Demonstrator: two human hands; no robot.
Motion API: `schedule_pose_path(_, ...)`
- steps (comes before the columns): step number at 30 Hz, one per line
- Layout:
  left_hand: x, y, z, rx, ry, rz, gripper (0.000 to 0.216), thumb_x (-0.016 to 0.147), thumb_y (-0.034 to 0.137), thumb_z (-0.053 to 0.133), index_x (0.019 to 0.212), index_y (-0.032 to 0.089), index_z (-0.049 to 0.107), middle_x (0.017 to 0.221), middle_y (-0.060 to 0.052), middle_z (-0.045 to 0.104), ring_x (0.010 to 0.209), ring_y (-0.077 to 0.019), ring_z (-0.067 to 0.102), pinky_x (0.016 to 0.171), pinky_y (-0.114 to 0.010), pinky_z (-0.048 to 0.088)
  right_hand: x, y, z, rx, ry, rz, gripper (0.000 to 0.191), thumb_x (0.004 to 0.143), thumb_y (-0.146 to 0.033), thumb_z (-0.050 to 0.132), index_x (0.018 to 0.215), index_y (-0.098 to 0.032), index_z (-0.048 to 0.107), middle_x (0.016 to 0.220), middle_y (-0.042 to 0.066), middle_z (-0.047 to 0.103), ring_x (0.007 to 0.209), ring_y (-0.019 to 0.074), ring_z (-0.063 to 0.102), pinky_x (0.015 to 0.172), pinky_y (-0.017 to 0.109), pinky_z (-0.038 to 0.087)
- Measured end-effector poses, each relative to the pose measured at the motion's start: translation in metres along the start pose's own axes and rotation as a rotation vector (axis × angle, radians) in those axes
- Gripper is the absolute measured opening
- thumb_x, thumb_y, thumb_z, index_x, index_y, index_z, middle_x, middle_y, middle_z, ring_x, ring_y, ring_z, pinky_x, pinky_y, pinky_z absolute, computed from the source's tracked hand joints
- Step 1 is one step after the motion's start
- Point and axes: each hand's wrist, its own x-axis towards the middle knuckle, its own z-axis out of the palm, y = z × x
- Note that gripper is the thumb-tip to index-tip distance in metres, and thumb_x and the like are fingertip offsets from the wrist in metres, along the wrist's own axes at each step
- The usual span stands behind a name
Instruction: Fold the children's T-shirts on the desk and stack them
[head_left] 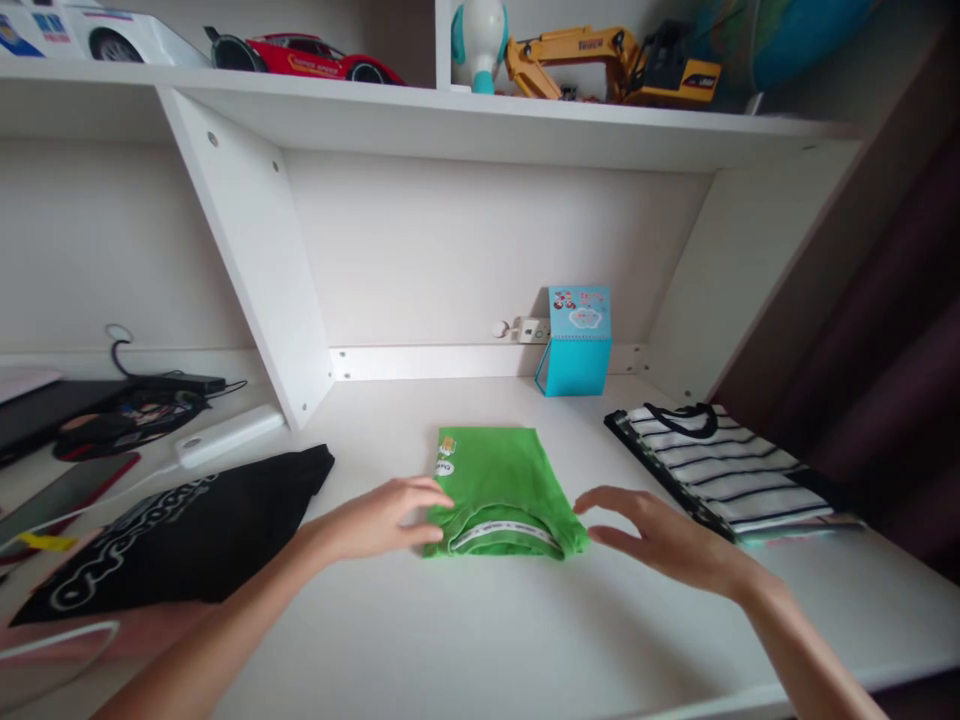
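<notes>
A green T-shirt point(504, 470), folded into a neat rectangle, lies flat on the white desk point(480, 640) with its neckline toward me. A small print shows at its left edge. My left hand point(397, 515) is at the shirt's left side, fingers apart, with the tips over or touching the edge; I cannot tell which. At the right side, my right hand point(649, 525) hovers with thumb and fingers spread, close to the shirt's corner. Neither hand grips anything.
Folded striped clothing point(720, 460) is stacked on the right. Black printed fabric point(180, 530), a white power strip point(229, 437) and cables lie left. A blue desk calendar point(577, 345) stands behind. Overhead, a shelf point(495, 125) carries a red toy car point(315, 58) and toy excavator point(615, 65).
</notes>
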Motion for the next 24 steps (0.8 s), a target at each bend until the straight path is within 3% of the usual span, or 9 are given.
schedule_pose_path(2, 0.022, -0.012, 0.001, 0.022, 0.132, 0.012, 0.039, 0.087, 0.04, 0.042, 0.121, 0.025, 0.052, 0.128, -0.005, 0.048, 0.115, -0.0198, 0.046, 0.098, -0.029, 0.032, 0.013, -0.001, 0.008, -0.017, 0.126, 0.012, 0.042, 0.087, -0.047, 0.035, 0.118, -0.024, 0.051, 0.123, 0.007, 0.051, 0.113, 0.0217, 0.047, 0.096, 0.037, 0.036)
schedule_pose_path(4, 0.048, -0.026, 0.007, 0.072, 0.191, -0.01, 0.049, 0.087, 0.045, 0.037, 0.132, 0.023, 0.039, 0.14, -0.007, 0.033, 0.126, -0.0214, 0.032, 0.102, -0.033, 0.025, 0.033, -0.007, 0.026, -0.071, 0.194, 0.025, 0.052, 0.087, -0.05, 0.032, 0.129, -0.021, 0.041, 0.137, 0.009, 0.036, 0.125, 0.0226, 0.034, 0.101, 0.038, 0.03)
schedule_pose_path(7, 0.082, -0.049, 0.023, 0.16, 0.136, -0.145, 0.064, 0.085, 0.054, 0.034, 0.139, 0.021, 0.024, 0.146, -0.01, 0.014, 0.133, -0.0266, 0.013, 0.104, -0.049, 0.015, 0.058, -0.016, 0.061, -0.204, 0.09, 0.093, 0.065, 0.086, -0.056, 0.028, 0.139, -0.018, 0.024, 0.146, 0.01, 0.013, 0.133, 0.0261, 0.01, 0.105, 0.044, 0.021)
schedule_pose_path(9, 0.095, -0.061, 0.03, 0.204, 0.086, -0.206, 0.063, 0.085, 0.057, 0.03, 0.139, 0.024, 0.023, 0.147, -0.009, 0.011, 0.134, -0.0285, 0.009, 0.1, -0.059, 0.008, 0.063, -0.024, 0.081, -0.297, 0.028, 0.147, 0.068, 0.085, -0.058, 0.028, 0.14, -0.017, 0.022, 0.145, 0.011, 0.011, 0.133, 0.0297, 0.005, 0.104, 0.049, 0.019)
schedule_pose_path(12, 0.105, -0.066, 0.029, 0.23, 0.035, -0.193, 0.054, 0.087, 0.054, 0.029, 0.135, 0.028, 0.03, 0.146, -0.008, 0.017, 0.133, -0.0283, 0.013, 0.096, -0.064, 0.001, 0.054, -0.045, 0.102, -0.37, 0.038, 0.206, 0.075, 0.081, -0.059, 0.037, 0.138, -0.013, 0.025, 0.143, 0.018, 0.017, 0.131, 0.0359, 0.009, 0.102, 0.052, 0.023)
schedule_pose_path(15, 0.114, -0.045, 0.026, 0.223, -0.013, -0.152, 0.045, 0.087, 0.048, 0.034, 0.126, 0.027, 0.044, 0.141, -0.009, 0.031, 0.13, -0.0286, 0.023, 0.096, -0.065, -0.002, 0.04, -0.085, 0.117, -0.341, 0.072, 0.27, 0.087, 0.073, -0.064, 0.047, 0.137, -0.009, 0.028, 0.138, 0.023, 0.026, 0.127, 0.0424, 0.019, 0.096, 0.057, 0.03)
schedule_pose_path(17, 0.121, -0.018, 0.034, 0.206, -0.062, -0.072, 0.041, 0.087, 0.045, 0.035, 0.119, 0.025, 0.051, 0.137, -0.008, 0.038, 0.129, -0.0278, 0.026, 0.098, -0.062, 0.0, 0.038, -0.116, 0.128, -0.244, 0.046, 0.224, 0.092, 0.069, -0.068, 0.047, 0.137, -0.009, 0.028, 0.136, 0.023, 0.03, 0.125, 0.043, 0.025, 0.095, 0.058, 0.031)
schedule_pose_path(21, 0.125, 0.043, 0.066, 0.161, -0.213, 0.2, 0.036, 0.088, 0.04, 0.034, 0.111, 0.024, 0.057, 0.136, -0.004, 0.04, 0.129, -0.0221, 0.027, 0.105, -0.049, 0.01, 0.05, -0.154, 0.144, -0.083, -0.095, -0.113, 0.079, 0.078, -0.062, 0.039, 0.138, -0.012, 0.027, 0.141, 0.015, 0.022, 0.13, 0.0337, 0.017, 0.104, 0.05, 0.023)
schedule_pose_path(24, 0.109, 0.064, 0.073, 0.115, -0.359, 0.332, 0.039, 0.09, 0.038, 0.032, 0.121, 0.024, 0.051, 0.138, -0.003, 0.036, 0.13, -0.0198, 0.025, 0.106, -0.044, 0.013, 0.049, -0.151, 0.135, -0.093, -0.212, -0.286, 0.071, 0.081, -0.053, 0.044, 0.138, -0.016, 0.027, 0.142, 0.011, 0.017, 0.132, 0.0308, 0.012, 0.105, 0.053, 0.018)
